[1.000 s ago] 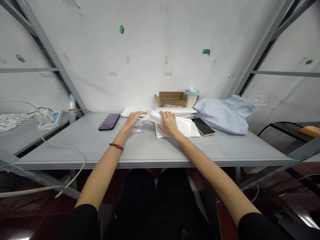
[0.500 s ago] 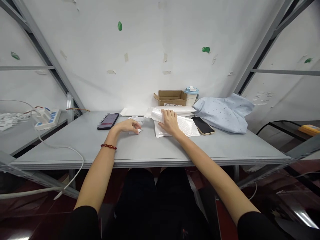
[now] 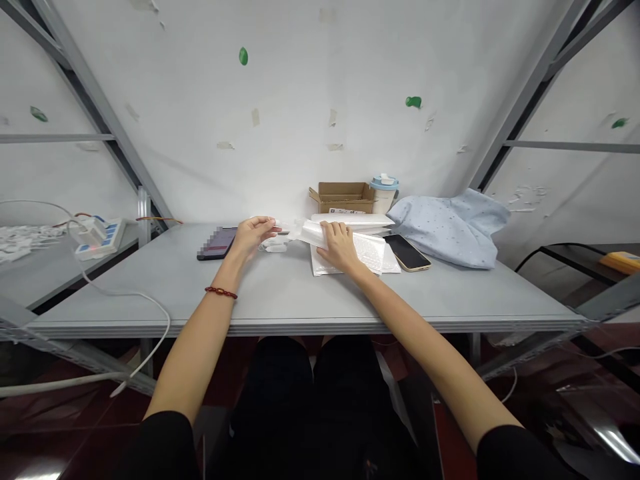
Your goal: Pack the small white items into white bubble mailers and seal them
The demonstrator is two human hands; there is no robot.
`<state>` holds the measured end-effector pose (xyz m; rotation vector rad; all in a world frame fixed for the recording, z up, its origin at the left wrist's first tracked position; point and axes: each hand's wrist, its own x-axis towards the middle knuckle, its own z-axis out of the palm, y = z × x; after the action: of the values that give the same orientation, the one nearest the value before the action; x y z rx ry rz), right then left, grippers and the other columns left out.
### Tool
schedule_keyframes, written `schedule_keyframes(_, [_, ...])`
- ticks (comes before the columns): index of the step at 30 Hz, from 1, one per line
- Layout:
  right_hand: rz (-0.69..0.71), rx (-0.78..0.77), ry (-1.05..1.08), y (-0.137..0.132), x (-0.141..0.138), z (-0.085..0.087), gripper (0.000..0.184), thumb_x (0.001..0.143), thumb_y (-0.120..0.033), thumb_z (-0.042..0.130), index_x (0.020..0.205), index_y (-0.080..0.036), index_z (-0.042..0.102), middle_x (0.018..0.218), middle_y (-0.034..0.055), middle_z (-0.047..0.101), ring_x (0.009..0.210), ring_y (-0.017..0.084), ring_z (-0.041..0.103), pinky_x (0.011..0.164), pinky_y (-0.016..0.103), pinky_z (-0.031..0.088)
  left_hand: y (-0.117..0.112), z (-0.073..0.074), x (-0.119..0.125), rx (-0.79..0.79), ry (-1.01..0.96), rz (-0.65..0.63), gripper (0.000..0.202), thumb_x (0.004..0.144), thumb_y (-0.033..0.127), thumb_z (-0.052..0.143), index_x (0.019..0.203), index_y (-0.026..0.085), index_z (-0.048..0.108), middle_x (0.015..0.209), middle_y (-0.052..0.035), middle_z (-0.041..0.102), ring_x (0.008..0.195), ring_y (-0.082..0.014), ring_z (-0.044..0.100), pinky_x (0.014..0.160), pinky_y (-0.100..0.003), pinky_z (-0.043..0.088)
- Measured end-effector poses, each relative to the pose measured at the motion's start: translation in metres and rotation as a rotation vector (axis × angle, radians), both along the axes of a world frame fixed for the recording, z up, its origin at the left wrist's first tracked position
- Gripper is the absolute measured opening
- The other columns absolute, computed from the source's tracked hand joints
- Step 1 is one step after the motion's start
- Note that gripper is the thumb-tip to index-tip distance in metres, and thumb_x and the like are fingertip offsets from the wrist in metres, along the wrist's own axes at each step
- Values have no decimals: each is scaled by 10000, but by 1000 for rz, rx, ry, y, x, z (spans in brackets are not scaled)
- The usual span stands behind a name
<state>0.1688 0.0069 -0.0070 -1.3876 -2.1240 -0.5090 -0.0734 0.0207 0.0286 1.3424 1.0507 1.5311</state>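
Note:
My right hand (image 3: 341,245) grips a white bubble mailer (image 3: 313,233) from above, with its open left end pointing toward my left hand. My left hand (image 3: 254,235) is raised over the table just left of that end. Its thumb and fingers are pinched at a small whitish thing, too small to make out. Below and between the hands lies a small white item (image 3: 275,246), perhaps a coiled cable. More white bubble mailers (image 3: 323,263) lie flat under my right hand, and a stack of white mailers (image 3: 355,219) is just behind it.
A dark phone (image 3: 215,245) lies left of my left hand, another phone (image 3: 407,253) right of the mailers. An open cardboard box (image 3: 345,198), a lidded cup (image 3: 383,195) and a light blue cloth (image 3: 450,227) stand at the back. A power strip (image 3: 103,240) sits far left.
My left hand has risen from the table and moved up toward the mailer's open end, now pinching a small whitish thing. My right hand stays on the mailer.

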Motion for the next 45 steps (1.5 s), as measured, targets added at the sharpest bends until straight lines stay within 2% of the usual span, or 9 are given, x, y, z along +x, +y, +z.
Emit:
schedule_keyframes(4, [33, 0, -23, 0, -2, -2, 532, 846, -251, 638, 1332, -120, 465, 1191, 154, 548, 1094, 317, 435, 911, 385, 313, 2, -8, 12, -27, 33, -24, 304, 587, 356, 841, 738, 138, 693, 784, -60, 706, 777, -187, 688, 769, -317, 556])
schedule_keyframes(10, [84, -1, -35, -1, -6, -4, 545, 844, -267, 638, 1342, -122, 468, 1212, 152, 551, 1106, 317, 440, 910, 378, 321, 2, -15, 23, 57, 335, 70, 268, 577, 376, 806, 713, 153, 749, 730, -59, 723, 729, -194, 632, 674, -303, 494])
schedule_keyframes(18, [81, -17, -60, -4, -7, -1, 551, 845, -256, 648, 1346, -114, 472, 1240, 156, 549, 1121, 319, 443, 914, 384, 331, -5, -16, 30, 136, 632, 171, 186, 651, 315, 700, 773, 190, 764, 804, -42, 752, 774, -199, 624, 729, -302, 470])
schedule_keyframes(22, [103, -30, -78, -7, -10, 0, 540, 838, -234, 659, 1335, -117, 485, 1258, 162, 548, 1125, 321, 439, 919, 385, 324, -13, -12, 40, 184, 734, 74, 203, 675, 206, 591, 796, 205, 754, 862, -33, 761, 865, -220, 654, 816, -303, 479])
schedule_keyframes(28, [93, -58, -99, -10, -11, 2, 549, 840, -234, 680, 1336, -105, 482, 1262, 155, 546, 1129, 312, 442, 918, 388, 328, -15, -10, 43, 82, 558, -152, 245, 678, 246, 594, 864, 165, 731, 880, -52, 761, 900, -240, 678, 790, -310, 494])
schedule_keyframes(33, [68, -28, -63, -6, -7, 2, 553, 837, -254, 682, 1332, -114, 479, 1227, 154, 551, 1107, 316, 445, 917, 391, 332, -8, -8, 27, 42, 375, 21, 304, 641, 375, 701, 835, 142, 712, 882, -111, 764, 825, -226, 671, 746, -320, 495])
schedule_keyframes(39, [3, -10, 7, 0, 3, 4, 553, 856, -266, 640, 1356, -116, 456, 1230, 155, 537, 1122, 318, 430, 926, 398, 339, 1, -5, 4, -36, 337, 155, 344, 649, 433, 699, 813, 131, 703, 874, -134, 757, 780, -203, 636, 608, -274, 462])
schedule_keyframes(42, [15, -19, 16, -1, 5, 6, 585, 850, -277, 643, 1376, -111, 447, 1251, 157, 533, 1140, 317, 427, 938, 405, 342, -1, -7, 8, -108, 338, 51, 395, 679, 509, 691, 815, 138, 706, 930, -141, 750, 828, -210, 640, 598, -270, 464])
schedule_keyframes(45, [80, -49, -31, -5, 4, 8, 630, 843, -292, 654, 1403, -99, 439, 1297, 168, 524, 1178, 320, 419, 978, 422, 324, -6, -8, 21, -166, 349, -95, 366, 680, 500, 711, 752, 142, 694, 845, -114, 726, 772, -194, 641, 618, -280, 479])
